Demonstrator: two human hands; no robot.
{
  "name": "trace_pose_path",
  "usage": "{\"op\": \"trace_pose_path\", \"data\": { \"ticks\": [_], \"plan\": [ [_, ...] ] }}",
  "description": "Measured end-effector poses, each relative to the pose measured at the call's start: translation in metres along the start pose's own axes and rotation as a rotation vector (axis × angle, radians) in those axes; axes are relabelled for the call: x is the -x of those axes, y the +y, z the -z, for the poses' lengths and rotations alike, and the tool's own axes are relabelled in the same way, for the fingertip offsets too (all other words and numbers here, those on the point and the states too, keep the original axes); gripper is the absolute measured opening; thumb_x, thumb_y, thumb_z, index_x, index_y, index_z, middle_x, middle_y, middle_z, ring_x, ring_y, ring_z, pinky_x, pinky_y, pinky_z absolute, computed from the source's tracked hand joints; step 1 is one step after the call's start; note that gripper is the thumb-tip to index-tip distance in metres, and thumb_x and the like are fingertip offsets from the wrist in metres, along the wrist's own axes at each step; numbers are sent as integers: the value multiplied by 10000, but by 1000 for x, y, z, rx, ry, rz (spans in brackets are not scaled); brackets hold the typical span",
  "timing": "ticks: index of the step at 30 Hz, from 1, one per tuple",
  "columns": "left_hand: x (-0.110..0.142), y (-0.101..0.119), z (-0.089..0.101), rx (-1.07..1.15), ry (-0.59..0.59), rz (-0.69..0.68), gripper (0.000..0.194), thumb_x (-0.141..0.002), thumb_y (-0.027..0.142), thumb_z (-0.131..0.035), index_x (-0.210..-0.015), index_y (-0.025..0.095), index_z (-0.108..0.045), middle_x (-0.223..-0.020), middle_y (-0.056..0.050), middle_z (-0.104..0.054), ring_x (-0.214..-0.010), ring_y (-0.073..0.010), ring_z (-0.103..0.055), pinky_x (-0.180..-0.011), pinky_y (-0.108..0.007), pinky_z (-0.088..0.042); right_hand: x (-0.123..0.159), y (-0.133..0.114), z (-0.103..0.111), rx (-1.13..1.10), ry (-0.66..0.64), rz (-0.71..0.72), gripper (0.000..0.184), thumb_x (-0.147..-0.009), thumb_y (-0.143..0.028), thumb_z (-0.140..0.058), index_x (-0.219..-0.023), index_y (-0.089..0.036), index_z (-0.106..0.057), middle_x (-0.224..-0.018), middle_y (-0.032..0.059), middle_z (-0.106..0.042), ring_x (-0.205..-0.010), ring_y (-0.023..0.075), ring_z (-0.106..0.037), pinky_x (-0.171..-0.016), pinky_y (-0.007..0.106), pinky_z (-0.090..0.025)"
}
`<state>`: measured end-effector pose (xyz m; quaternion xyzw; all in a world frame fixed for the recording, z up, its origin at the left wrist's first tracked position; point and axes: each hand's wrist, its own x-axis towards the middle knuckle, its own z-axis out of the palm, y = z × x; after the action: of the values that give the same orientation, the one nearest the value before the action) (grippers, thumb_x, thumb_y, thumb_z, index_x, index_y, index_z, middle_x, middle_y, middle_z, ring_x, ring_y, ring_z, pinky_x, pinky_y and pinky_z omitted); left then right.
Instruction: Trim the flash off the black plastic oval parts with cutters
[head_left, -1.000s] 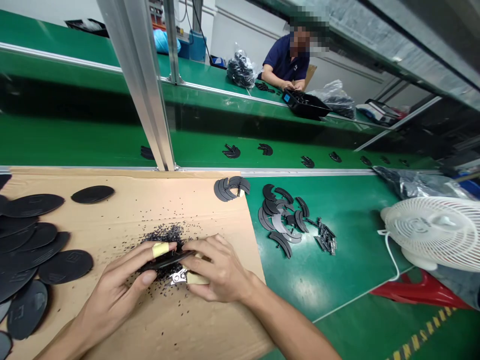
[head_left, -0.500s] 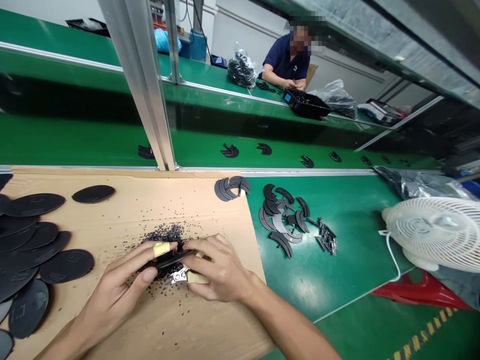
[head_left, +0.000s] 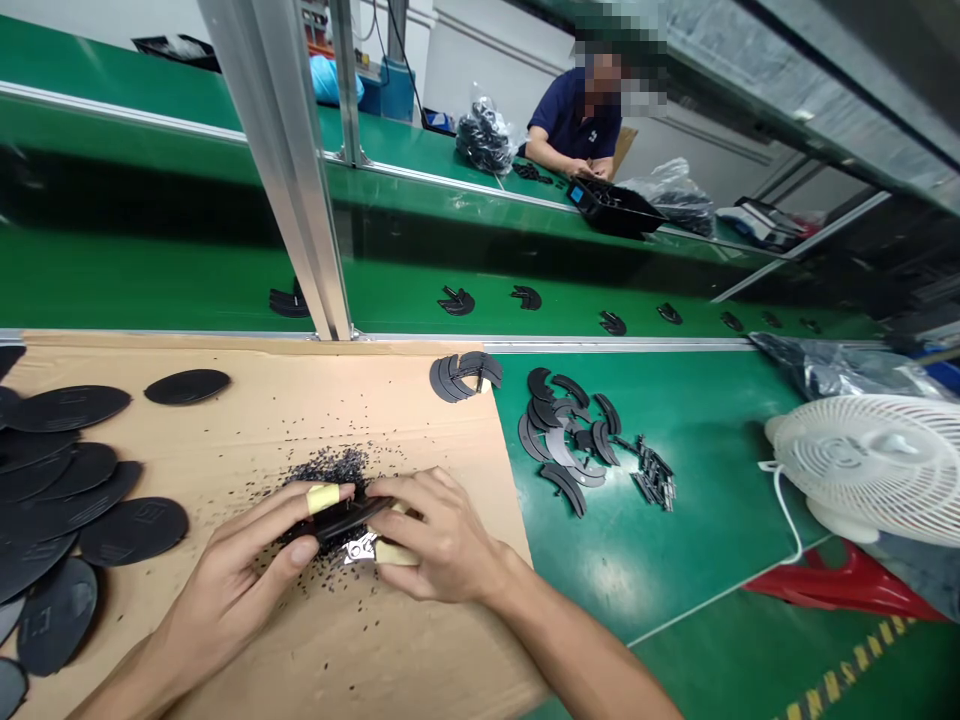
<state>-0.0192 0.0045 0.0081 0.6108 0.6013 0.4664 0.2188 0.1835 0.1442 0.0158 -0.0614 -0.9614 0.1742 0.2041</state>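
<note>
Black curved piece [head_left: 339,521], clamped in fingers of left hand [head_left: 225,570], right hand [head_left: 442,540]; black crumbs [head_left: 330,468] on cardboard [head_left: 300,640]

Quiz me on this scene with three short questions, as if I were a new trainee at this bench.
1. True or false: the left hand and the right hand both touch the black curved piece.
2. Fill in the blank: small black bits lie scattered on a sheet of ____ under the hands.
3. Where do the black oval pads lie? A) left of the hands B) right of the hands C) under the hands

Key: 1 true; 2 cardboard; 3 A
</note>
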Motion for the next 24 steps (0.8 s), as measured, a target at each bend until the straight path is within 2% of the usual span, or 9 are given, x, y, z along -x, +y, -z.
{"op": "trace_pose_path", "data": {
  "ticks": [13, 24],
  "plan": [
    [-4, 2, 0, -53, 2, -47, 341, -973, 373, -598, -1303, 290, -626, -1263, -31, -695, -1137, -163, -672, -959, -202, -544, 0, -1, 1, 11, -35, -39, 345, -867, -305, -580, -1183, -172, -621, -1328, 109, -621, -1178, 220, -567, -846, 339, -461],
    [-5, 4, 2, -44, -11, -65, 374, -956, 394, -626, -1312, 278, -620, -1241, -56, -694, -1103, -186, -680, -897, -237, -573, -2, -1, 2, -13, 7, -41, 370, -845, -277, -580, -1193, -155, -611, -1336, 113, -627, -1150, 223, -585, -845, 341, -458]
  ]
}}
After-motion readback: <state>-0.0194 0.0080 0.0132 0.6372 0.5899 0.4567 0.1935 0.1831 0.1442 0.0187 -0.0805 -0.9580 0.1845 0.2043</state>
